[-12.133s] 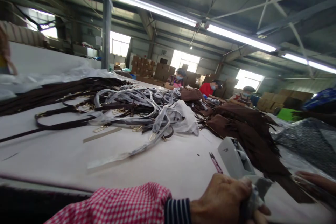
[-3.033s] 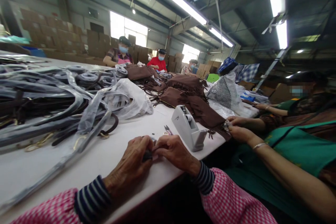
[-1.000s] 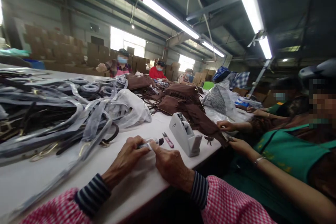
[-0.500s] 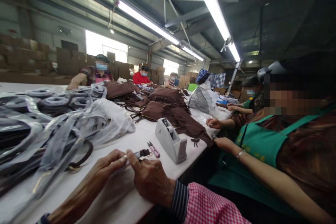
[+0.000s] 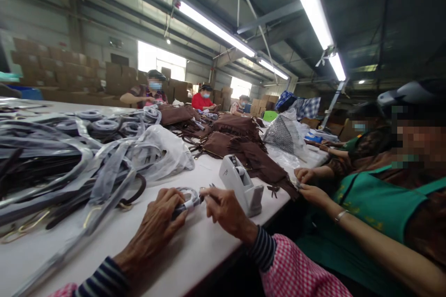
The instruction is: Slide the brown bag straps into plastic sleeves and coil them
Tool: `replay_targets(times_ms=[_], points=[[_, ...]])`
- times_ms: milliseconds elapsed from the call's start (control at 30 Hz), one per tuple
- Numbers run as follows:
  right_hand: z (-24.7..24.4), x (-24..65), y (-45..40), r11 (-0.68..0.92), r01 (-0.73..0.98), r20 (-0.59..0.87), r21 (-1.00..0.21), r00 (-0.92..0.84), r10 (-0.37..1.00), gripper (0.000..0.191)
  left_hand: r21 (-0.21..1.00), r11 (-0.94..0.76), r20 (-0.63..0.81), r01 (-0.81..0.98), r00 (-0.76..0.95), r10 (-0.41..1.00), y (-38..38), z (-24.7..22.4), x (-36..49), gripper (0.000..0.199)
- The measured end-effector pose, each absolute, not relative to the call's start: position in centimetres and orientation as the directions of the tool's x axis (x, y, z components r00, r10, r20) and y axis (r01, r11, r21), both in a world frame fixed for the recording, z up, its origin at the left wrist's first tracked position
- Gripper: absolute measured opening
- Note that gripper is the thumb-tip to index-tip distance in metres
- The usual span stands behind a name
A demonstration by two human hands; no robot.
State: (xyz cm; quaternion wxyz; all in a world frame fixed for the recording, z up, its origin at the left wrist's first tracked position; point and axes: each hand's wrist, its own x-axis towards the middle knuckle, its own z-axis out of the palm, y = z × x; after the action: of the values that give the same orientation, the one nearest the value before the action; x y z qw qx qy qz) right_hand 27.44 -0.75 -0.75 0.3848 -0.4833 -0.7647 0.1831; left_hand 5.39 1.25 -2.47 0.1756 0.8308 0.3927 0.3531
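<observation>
On the white table (image 5: 181, 250), near its front edge: a rolled strap (image 5: 190, 198) in clear wrap, with a white band on it; it is between the two hands
Left hand (image 5: 156, 222): palm down by the table; fingers bent and partly closed round one side of the rolled strap, with the thumb on the near side
Right hand (image 5: 226, 211): thumb and first finger pinched together on the small dark end of the rolled strap; the other fingers are curled in
Tape holder (image 5: 240, 185): gray and upright, just past the right hand; small pointed tips show beside that hand, but the rest is hidden
Strap pile (image 5: 69, 148): a big messy heap on the left; some straps are dark, many are in clear wrap, and gold hooks lie at the front
Plastic bag (image 5: 167, 153): see-through and crumpled, against the right side of the strap pile
Brown bags (image 5: 237, 144): heaped past the tape holder, with fringes; one hangs down to the table edge
Bubble wrap (image 5: 280, 132): behind the brown bags, to the right
Person in green apron (image 5: 376, 204): sitting on the right; both hands are at the end of a brown bag
Person in red (image 5: 204, 100): across the table, with brown boxes (image 5: 62, 72) stacked far behind on the left
</observation>
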Motion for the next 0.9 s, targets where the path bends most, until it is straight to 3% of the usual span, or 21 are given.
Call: replay_targets(times_ms=[67, 133, 267, 333, 400, 500, 600, 667, 767, 833, 900], points=[[0.3, 27.2, 1.5, 0.384, 0.485, 0.385, -0.785, -0.103, 0.917, 0.031, 0.539, -0.625, 0.436, 0.565, 0.447, 0.781, 1.2, -3.0, 5.5, 0.025], [1.3, 26.7, 2.7, 0.361, 0.422, 0.381, -0.832, -0.039, 0.924, 0.028, 0.535, -0.616, 0.420, 0.578, 0.451, 0.788, 1.0, -3.1, 5.5, 0.025], [4.1, 28.1, 1.0, 0.468, 0.376, 0.503, -0.800, -0.006, 0.864, 0.023, 0.526, -0.641, 0.436, 0.559, 0.470, 0.767, 1.3, -3.6, 5.0, 0.027], [6.1, 30.9, -0.9, 0.508, 0.424, 0.576, -0.750, 0.042, 0.816, 0.022, 0.509, -0.674, 0.479, 0.536, 0.475, 0.739, 2.0, -4.5, 4.8, 0.028], [7.8, 34.7, -2.5, 0.451, 0.500, 0.578, -0.739, 0.127, 0.806, 0.023, 0.478, -0.704, 0.516, 0.525, 0.481, 0.709, 2.6, -5.5, 4.8, 0.026], [8.5, 40.4, -3.5, 0.228, 0.524, 0.392, -0.820, 0.226, 0.892, 0.027, 0.433, -0.721, 0.509, 0.541, 0.513, 0.691, 2.7, -6.6, 5.4, 0.023], [7.5, 43.6, -3.3, 0.024, 0.531, 0.138, -0.847, 0.177, 0.975, 0.028, 0.401, -0.745, 0.504, 0.533, 0.551, 0.665, 1.9, -6.6, 6.2, 0.025], [6.9, 44.0, -3.2, -0.009, 0.573, 0.072, -0.820, 0.119, 0.990, 0.029, 0.395, -0.748, 0.501, 0.534, 0.557, 0.662, 1.5, -6.3, 6.6, 0.027], [7.1, 43.5, -3.7, 0.066, 0.681, 0.154, -0.729, 0.069, 0.986, 0.024, 0.421, -0.721, 0.479, 0.551, 0.540, 0.692, 1.3, -6.0, 6.6, 0.027], [7.5, 43.0, -4.5, 0.165, 0.790, 0.290, -0.590, 0.016, 0.957, 0.016, 0.430, -0.722, 0.475, 0.542, 0.544, 0.692, 1.3, -5.8, 6.4, 0.027], [7.3, 42.7, -5.3, 0.261, 0.894, 0.417, -0.363, -0.094, 0.904, 0.010, 0.433, -0.732, 0.470, 0.526, 0.561, 0.681, 1.3, -5.8, 6.2, 0.025]])
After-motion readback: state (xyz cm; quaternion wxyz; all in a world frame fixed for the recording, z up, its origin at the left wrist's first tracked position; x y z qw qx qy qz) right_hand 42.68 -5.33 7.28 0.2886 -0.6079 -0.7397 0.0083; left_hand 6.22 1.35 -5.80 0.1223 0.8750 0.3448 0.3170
